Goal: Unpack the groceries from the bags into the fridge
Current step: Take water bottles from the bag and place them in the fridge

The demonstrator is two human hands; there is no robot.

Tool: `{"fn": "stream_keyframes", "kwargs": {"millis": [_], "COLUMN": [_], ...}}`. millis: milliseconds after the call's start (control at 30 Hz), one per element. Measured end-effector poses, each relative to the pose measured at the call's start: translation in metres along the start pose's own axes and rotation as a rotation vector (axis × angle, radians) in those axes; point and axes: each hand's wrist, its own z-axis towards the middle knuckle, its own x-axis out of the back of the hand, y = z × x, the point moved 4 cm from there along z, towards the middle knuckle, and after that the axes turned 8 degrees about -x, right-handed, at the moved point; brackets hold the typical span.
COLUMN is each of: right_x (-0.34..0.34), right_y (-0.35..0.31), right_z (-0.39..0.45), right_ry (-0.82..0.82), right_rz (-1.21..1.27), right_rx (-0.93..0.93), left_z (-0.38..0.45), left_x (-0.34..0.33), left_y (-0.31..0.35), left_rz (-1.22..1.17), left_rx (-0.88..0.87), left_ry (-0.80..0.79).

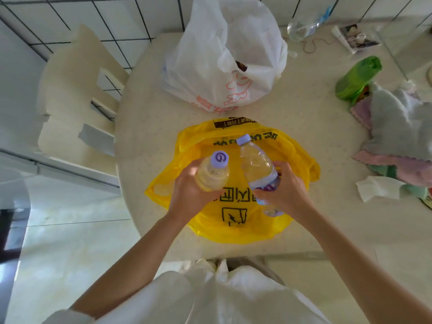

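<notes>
A yellow plastic bag (233,220) with black print lies flat on the round table in front of me. My left hand (189,192) grips a clear water bottle (214,174) with a lilac cap, held upright above the bag. My right hand (285,190) holds a second clear bottle (257,167) with a lilac cap and purple label, tilted with its cap pointing away. A white plastic bag (224,54) with red print stands farther back on the table, its top open and something dark inside.
The beige table (149,127) carries a green roll of bags (357,77), crumpled cloths (397,127), a tissue (376,188), a clear glass jar (299,29) and a photo card (357,36) on the right. A cream chair (77,90) stands at the left. Tiled floor lies beyond.
</notes>
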Motion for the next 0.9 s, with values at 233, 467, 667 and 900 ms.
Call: {"fn": "stream_keyframes", "kwargs": {"millis": [233, 467, 667, 900], "right_x": [-0.002, -0.007, -0.026, -0.071], "right_y": [0.003, 0.016, 0.02, 0.008], "right_z": [-0.046, -0.093, -0.136, -0.196], "right_ry": [-0.092, -0.32, -0.5, -0.762], "right_rz": [0.278, 0.385, 0.347, 0.248], "right_rx": [-0.033, 0.039, 0.115, 0.193], "left_z": [-0.057, -0.147, -0.233, -0.324], "left_x": [0.007, -0.017, -0.025, -0.004], "left_y": [0.001, 0.014, 0.038, 0.045], "left_rz": [-0.623, -1.23, -1.29, -1.136], "left_rx": [0.413, 0.553, 0.596, 0.66], "left_ry": [0.275, 0.414, 0.542, 0.755]}}
